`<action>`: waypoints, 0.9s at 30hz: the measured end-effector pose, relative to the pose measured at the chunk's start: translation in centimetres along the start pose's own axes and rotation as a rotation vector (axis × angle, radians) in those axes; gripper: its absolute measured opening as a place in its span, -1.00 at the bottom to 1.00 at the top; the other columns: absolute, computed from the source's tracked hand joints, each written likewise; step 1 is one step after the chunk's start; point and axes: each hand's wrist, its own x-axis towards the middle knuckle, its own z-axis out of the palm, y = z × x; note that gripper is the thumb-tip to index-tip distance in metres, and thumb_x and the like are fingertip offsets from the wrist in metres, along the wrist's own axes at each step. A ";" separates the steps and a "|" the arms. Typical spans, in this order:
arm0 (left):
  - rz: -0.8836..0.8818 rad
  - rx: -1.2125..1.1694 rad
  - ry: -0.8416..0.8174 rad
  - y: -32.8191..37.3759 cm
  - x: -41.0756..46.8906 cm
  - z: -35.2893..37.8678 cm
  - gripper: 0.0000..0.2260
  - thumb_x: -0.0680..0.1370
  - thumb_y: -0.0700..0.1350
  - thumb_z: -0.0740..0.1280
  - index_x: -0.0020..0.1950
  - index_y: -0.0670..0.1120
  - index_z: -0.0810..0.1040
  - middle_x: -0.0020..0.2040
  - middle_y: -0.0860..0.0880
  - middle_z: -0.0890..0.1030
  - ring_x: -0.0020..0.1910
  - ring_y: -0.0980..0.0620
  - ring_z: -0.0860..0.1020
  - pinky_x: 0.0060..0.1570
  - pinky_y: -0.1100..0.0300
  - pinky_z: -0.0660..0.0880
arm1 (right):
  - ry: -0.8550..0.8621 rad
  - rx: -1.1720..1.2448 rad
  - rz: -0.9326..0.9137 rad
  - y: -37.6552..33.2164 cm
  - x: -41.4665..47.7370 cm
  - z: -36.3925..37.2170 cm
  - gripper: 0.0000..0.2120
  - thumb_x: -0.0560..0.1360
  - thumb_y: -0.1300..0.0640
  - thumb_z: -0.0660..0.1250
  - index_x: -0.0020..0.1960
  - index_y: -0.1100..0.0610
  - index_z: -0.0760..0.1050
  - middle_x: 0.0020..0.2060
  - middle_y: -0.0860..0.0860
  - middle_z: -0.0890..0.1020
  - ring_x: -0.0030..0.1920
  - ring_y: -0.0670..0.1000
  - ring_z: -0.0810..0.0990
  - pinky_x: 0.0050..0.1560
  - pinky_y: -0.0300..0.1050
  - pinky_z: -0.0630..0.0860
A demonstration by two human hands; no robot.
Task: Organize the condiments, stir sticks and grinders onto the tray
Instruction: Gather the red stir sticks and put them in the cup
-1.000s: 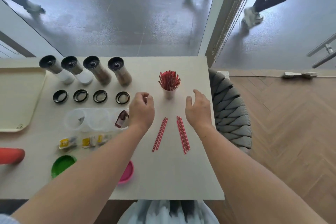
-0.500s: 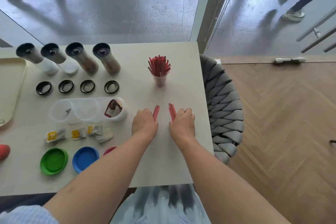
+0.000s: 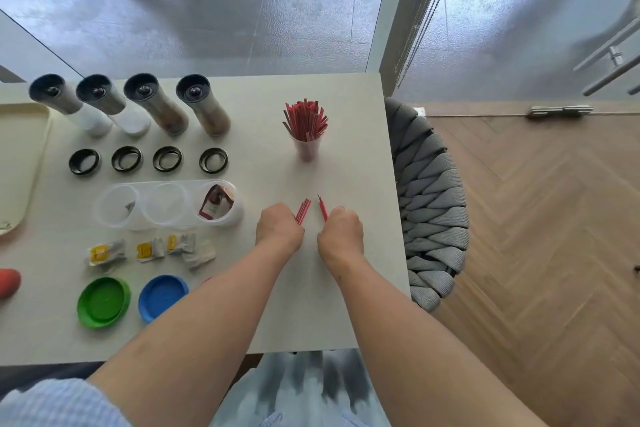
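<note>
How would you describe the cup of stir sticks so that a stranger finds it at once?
Look at the white table, toward its far edge by the window. To the right of the four grinders, a small clear cup stands alone. Only it holds a dense bunch of upright red stir sticks.

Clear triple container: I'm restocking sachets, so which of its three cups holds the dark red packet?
The rightmost cup, nearest the left hand; the dark red packet stands in it, unlike the other two.
</note>
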 end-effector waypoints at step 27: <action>0.067 -0.151 0.069 -0.9 -0.3 -0.7 -0.83 0.56 -0.11 0.31 0.04 -0.07 0.67 0.04 -0.10 0.68 -0.06 -0.07 0.53 -0.08 0.19 0.43 | -0.029 0.205 0.026 0.9 0.5 -2.6 -0.87 0.49 0.27 0.29 0.04 0.19 0.48 -0.10 0.08 0.55 -0.12 0.15 0.57 -0.21 -0.06 0.51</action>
